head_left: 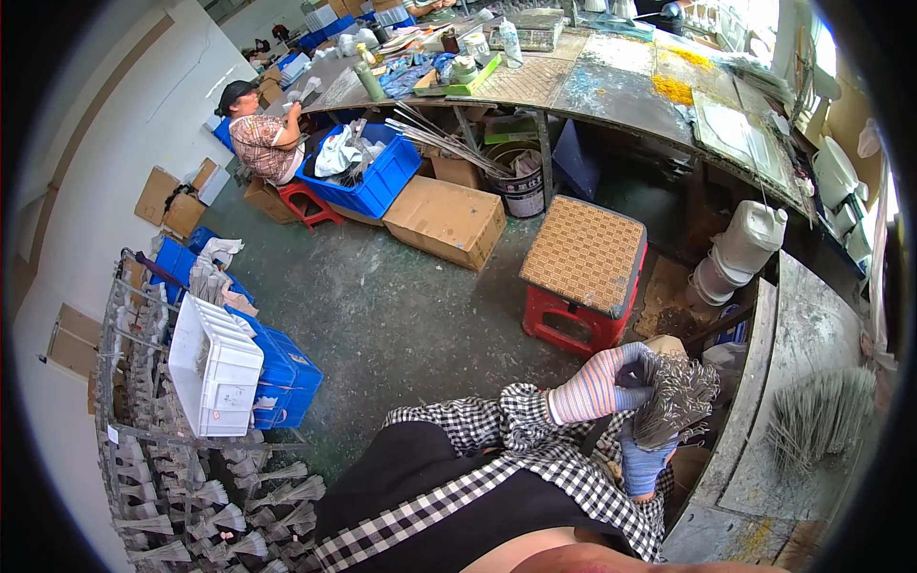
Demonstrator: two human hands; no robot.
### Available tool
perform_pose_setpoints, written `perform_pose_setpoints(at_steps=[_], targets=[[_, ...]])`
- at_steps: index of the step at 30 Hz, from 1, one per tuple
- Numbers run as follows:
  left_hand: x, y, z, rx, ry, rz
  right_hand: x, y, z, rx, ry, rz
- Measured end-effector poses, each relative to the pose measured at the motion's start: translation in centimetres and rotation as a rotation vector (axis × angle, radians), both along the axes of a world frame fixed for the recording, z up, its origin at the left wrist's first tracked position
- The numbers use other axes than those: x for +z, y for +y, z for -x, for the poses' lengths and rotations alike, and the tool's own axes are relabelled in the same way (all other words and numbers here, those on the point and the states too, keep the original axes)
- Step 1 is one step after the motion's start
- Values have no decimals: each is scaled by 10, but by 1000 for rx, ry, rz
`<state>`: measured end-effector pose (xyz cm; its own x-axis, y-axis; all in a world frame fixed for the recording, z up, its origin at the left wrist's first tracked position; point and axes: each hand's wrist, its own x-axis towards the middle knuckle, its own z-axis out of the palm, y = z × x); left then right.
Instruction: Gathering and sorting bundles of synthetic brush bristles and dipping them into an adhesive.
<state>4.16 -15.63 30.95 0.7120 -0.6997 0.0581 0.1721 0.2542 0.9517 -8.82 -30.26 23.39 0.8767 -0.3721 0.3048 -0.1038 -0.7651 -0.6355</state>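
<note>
Between my hands is a thick bundle of thin grey wires [680,396], its light bent or looped ends facing up. My left hand [594,387], in a striped knit glove, pinches the bundle's left side with thumb and fingers. Beneath it, my right hand [645,463], wearing a bluish glove, is wrapped around the lower part of the same bundle. Both forearms are in black-and-white checked sleeves. To the right, a second spread of grey wires [821,415] lies on the worn metal-topped bench [735,492].
A red stool [583,263] with a patterned top stands ahead. White plastic jugs [750,234] stack beside the bench. Further off are a cardboard box [446,220], a blue crate [368,177] and a seated person [263,138]. At left, a rack [191,497] holds several brush-like bundles.
</note>
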Motion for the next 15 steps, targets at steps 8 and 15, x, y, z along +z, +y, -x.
perform_pose_setpoints(at_steps=[8,15], targets=[[2,0,-1,17,-65,-50,0,-4,-5,70,-7,95],[0,0,-4,-70,-33,14,7,-3,-4,84,26,46]])
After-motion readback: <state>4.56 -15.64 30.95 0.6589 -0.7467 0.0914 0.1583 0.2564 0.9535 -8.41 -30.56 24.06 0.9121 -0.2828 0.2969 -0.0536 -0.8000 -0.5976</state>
